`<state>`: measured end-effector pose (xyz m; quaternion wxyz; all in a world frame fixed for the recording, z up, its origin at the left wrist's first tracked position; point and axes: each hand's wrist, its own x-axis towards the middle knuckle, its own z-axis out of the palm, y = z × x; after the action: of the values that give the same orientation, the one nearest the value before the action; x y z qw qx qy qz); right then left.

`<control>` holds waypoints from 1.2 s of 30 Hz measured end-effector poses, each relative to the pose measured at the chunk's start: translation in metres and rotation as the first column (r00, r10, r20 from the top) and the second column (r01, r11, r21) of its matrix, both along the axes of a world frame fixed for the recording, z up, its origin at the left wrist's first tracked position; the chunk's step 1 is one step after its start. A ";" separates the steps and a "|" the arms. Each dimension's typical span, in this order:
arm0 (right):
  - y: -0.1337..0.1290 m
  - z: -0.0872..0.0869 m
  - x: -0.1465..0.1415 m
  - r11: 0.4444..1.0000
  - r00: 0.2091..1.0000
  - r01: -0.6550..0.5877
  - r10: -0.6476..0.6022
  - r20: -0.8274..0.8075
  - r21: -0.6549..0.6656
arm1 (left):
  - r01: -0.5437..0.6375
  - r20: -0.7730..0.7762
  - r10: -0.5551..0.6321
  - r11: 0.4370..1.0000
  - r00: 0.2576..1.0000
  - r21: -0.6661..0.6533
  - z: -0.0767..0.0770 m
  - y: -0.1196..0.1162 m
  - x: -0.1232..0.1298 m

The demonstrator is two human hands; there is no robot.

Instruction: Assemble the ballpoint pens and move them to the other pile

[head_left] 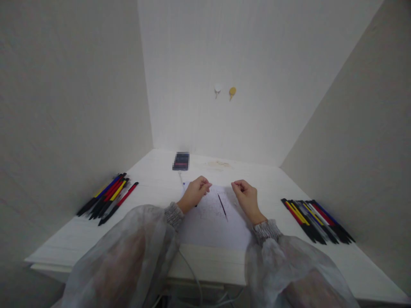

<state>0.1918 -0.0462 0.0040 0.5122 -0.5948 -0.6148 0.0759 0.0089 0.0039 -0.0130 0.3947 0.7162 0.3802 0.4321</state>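
Over a white sheet of paper (208, 233), my left hand (195, 193) has thumb and fingertips pressed together. A small dark tip shows just under its palm; what it belongs to is hidden. Across from it, my right hand (246, 199) is also closed in a pinch at the paper's right edge. Anything in either pinch is too small to make out. Between the hands, a thin dark rod (222, 205) like a pen refill lies slantwise on the paper, apart from both. Faint marks show on the sheet.
Several pens with black, red, yellow and blue parts (109, 196) lie at the left; another row of pens (316, 220) lies at the right. A blurred dark device (181, 161) with a white cable stands at the back. Walls enclose the white table, and two hooks (232, 91) hang behind.
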 end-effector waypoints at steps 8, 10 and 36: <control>0.002 -0.005 -0.001 0.998 0.995 -0.065 0.067 0.069 -0.023 | 0.165 0.307 -0.101 0.968 0.946 -0.190 -0.007 0.004 0.002; 0.002 -0.006 -0.002 0.998 0.995 -0.066 0.068 0.076 -0.020 | 0.192 0.356 -0.113 0.962 0.927 -0.194 -0.009 0.005 0.002; -0.004 0.001 -0.012 0.930 0.841 -0.110 0.275 0.466 -0.351 | 0.018 0.317 0.053 0.976 0.947 -0.215 -0.006 0.008 -0.002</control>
<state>0.1802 -0.0502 0.0048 0.2222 -0.6007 -0.7653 0.0641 0.0067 0.0120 -0.0191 0.5228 0.5858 0.3617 0.5027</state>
